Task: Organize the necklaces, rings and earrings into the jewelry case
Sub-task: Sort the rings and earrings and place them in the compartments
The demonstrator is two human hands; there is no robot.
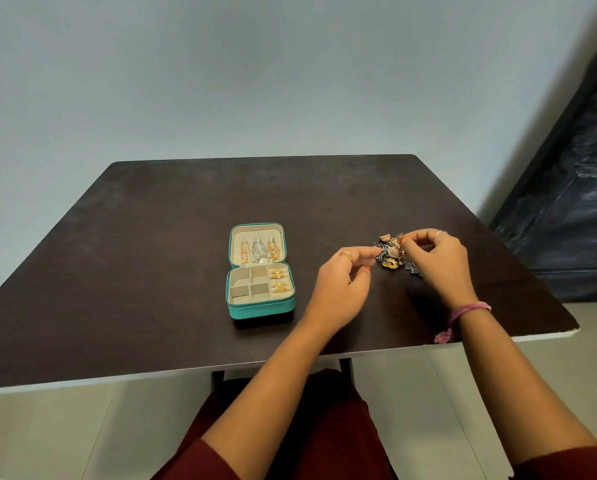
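Note:
A teal jewelry case (260, 310) lies open on the dark table (144, 258). Gold and silver necklaces (259, 251) hang in its lid, and gold rings (279, 280) fill the right column of its beige tray. To the right of the case is a small heap of earrings (391, 259), gold, silver and dark pieces mixed together. My right hand (439, 261) pinches one earring at the top of the heap between thumb and fingertips. My left hand (342, 285) hovers at the heap's left side, its forefinger reaching the edge and its thumb apart from it.
The tray's left and middle compartments (250, 285) are bare beige lining. The table's front edge (221, 370) runs just above my lap. A dark covered object (574, 220) stands against the wall to the right of the table.

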